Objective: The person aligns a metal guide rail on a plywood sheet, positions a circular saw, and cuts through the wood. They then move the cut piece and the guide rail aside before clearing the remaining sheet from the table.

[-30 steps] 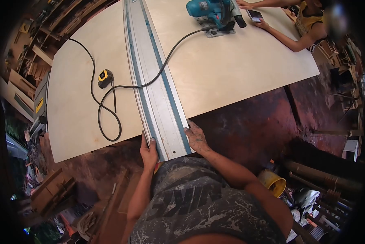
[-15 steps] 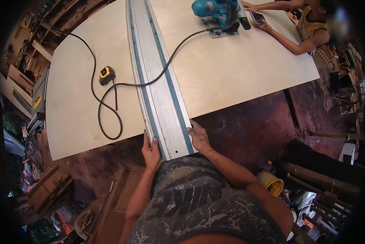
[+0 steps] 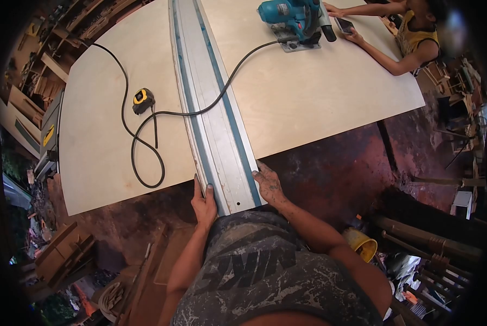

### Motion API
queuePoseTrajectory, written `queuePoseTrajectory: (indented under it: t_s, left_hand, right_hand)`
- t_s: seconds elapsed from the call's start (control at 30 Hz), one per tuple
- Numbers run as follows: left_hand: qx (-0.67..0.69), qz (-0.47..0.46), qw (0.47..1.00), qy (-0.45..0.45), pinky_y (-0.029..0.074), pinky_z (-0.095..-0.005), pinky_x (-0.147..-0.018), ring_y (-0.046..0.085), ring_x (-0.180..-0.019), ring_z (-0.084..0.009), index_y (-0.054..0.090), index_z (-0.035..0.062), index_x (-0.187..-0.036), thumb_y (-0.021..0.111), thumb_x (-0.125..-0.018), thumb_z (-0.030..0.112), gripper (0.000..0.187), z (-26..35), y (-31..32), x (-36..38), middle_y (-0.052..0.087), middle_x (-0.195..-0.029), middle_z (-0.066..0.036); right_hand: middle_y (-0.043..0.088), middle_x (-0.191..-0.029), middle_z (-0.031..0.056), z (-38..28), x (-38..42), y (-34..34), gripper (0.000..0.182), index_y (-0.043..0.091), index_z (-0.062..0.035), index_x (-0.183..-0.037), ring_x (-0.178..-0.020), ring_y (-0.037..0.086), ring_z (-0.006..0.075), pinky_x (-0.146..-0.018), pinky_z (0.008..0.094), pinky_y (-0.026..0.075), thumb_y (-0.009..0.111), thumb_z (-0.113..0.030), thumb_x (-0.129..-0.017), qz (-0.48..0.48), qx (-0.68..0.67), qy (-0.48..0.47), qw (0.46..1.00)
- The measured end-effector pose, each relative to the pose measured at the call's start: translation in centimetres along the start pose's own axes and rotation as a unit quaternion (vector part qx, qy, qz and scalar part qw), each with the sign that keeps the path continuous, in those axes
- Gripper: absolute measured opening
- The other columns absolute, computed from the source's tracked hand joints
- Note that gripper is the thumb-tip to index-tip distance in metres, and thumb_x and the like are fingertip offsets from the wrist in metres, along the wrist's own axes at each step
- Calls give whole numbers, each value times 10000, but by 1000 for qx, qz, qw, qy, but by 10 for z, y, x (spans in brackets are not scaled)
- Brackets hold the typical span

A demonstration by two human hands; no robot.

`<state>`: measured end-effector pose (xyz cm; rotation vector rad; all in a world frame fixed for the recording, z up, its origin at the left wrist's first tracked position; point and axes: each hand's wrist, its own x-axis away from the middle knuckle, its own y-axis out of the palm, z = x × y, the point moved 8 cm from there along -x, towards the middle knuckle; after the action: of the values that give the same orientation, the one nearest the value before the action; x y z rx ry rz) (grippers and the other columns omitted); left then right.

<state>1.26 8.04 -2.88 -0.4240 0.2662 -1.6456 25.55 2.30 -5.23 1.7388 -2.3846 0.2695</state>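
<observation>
A long aluminium guide rail (image 3: pixel 211 103) with blue strips lies lengthwise across a large plywood sheet (image 3: pixel 308 92). Its near end overhangs the sheet's front edge. My left hand (image 3: pixel 203 202) grips the rail's left side at that end. My right hand (image 3: pixel 269 186) holds the rail's right side, fingers against its edge. A teal circular saw (image 3: pixel 296 17) rests on the sheet at the far right of the rail. Its black cord (image 3: pixel 145 138) crosses the rail and loops on the left half.
A yellow and black tape measure (image 3: pixel 142 100) lies left of the rail. Another person at the far right holds a phone (image 3: pixel 344 24) over the sheet. A yellow bucket (image 3: pixel 361 244) stands on the red floor to my right. Wood scraps crowd the left side.
The rail's near end and both hands sit slightly lower and to the right in view; the saw has shifted right too. My grip on the rail is unchanged.
</observation>
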Motion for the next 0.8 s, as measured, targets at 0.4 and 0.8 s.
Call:
queuePoseTrajectory:
  t_s: [0.4, 0.8]
  left_hand:
    - [-9, -2, 1000, 5, 526, -306, -893, 665, -1056, -168, 374, -49, -1558, 593, -1044, 259, 638, 1, 0, 1, 692, -1301, -234]
    - [-37, 13, 998, 43, 533, -383, -929, 704, -1108, -288, 405, -29, -1540, 574, -1020, 208, 596, 4, 1, -2, 698, -1229, -297]
  right_hand:
    - [630, -1364, 254, 7, 0, 1, 465, 517, 63, -1439, -1266, 606, 302, -1084, 369, 444, 519, -129, -1015, 19, -12, -15, 1000]
    - [698, -1112, 279, 3, 0, -3, 450, 549, 67, -1352, -1073, 685, 379, -956, 424, 498, 508, -238, -1023, 19, 54, -55, 997]
